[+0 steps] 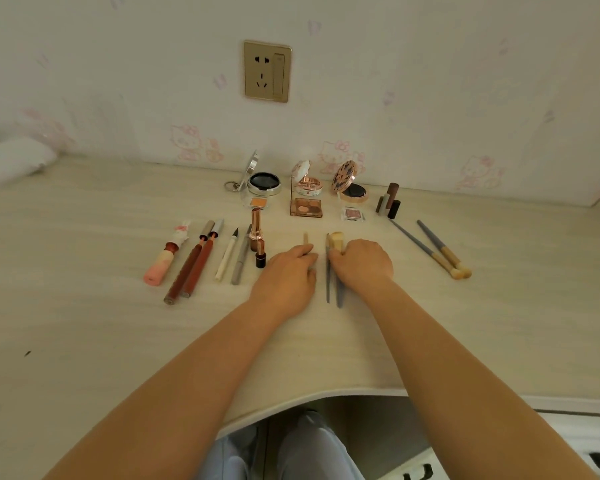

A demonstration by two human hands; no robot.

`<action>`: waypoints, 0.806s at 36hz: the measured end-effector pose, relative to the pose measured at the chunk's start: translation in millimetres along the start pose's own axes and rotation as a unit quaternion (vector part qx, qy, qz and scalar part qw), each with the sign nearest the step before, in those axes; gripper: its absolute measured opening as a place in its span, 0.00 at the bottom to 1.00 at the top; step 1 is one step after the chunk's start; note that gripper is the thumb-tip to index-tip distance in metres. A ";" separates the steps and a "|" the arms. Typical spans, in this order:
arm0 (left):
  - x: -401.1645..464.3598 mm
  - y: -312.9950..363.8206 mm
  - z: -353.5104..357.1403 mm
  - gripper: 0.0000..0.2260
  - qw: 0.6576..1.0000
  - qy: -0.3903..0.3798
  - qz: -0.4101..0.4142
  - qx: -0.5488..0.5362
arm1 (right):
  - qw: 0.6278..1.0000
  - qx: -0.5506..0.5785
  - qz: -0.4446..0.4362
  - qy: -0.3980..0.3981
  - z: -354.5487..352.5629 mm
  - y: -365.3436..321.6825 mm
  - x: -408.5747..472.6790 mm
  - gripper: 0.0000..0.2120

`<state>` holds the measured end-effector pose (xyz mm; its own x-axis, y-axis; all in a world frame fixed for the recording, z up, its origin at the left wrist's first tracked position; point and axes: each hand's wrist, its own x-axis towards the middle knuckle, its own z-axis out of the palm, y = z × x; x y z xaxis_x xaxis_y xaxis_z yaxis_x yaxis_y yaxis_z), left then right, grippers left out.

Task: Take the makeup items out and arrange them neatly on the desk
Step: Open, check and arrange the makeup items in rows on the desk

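On the desk (pixel 84 341) I count three open compacts at twelve o'clock: a silver one (pixel 264 183) holding a dark puff, a white one (pixel 307 183), and a gold one (pixel 352 192) also with a dark puff. Two grey brushes (pixel 430 247) lie at two o'clock. My left hand (pixel 286 278) curls over a thin stick (pixel 305 238); my right hand (pixel 361 263) grips a tan-headed brush (pixel 336 240) beside another grey handle (pixel 327 282).
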<state>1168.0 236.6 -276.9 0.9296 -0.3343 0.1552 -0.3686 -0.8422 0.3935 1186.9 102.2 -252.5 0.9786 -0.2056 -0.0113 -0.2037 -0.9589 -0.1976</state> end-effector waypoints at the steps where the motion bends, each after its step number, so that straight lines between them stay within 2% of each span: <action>1: -0.8 -0.2 0.3 0.19 1.000 0.003 0.003 -0.001 | 1.000 -0.010 -0.004 0.001 -0.1 1.6 0.4 0.23; 12: -2.0 -1.7 0.7 0.18 1.000 0.003 0.003 -0.014 | 0.998 -0.057 -0.006 0.002 1.0 7.3 -2.8 0.22; 17: -0.3 -3.7 0.5 0.18 0.999 -0.002 -0.004 -0.039 | 0.999 -0.037 0.000 -0.003 -1.1 8.4 -2.5 0.23; 20: -1.1 -3.3 -3.8 0.18 0.996 0.012 -0.005 -0.087 | 1.000 0.028 0.005 0.009 -4.8 10.4 -2.7 0.23; 23: -3.9 -0.3 -7.2 0.18 0.991 0.043 0.007 -0.123 | 0.987 0.141 0.039 0.064 -6.4 23.8 -3.1 0.17; 24: -4.4 1.8 -7.7 0.17 0.991 0.052 0.013 -0.122 | 0.984 0.147 0.043 0.090 -7.0 32.2 -4.2 0.14; 29: 9.2 26.4 -12.4 0.15 0.990 0.092 0.062 -0.082 | 0.980 0.061 0.065 0.180 -6.6 79.2 -4.6 0.13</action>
<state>1166.8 216.5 -253.8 0.8674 -0.3355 0.3674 -0.4885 -0.7145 0.5008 1166.1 25.8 -261.5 0.8665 -0.4009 0.2973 -0.2991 -0.8939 -0.3339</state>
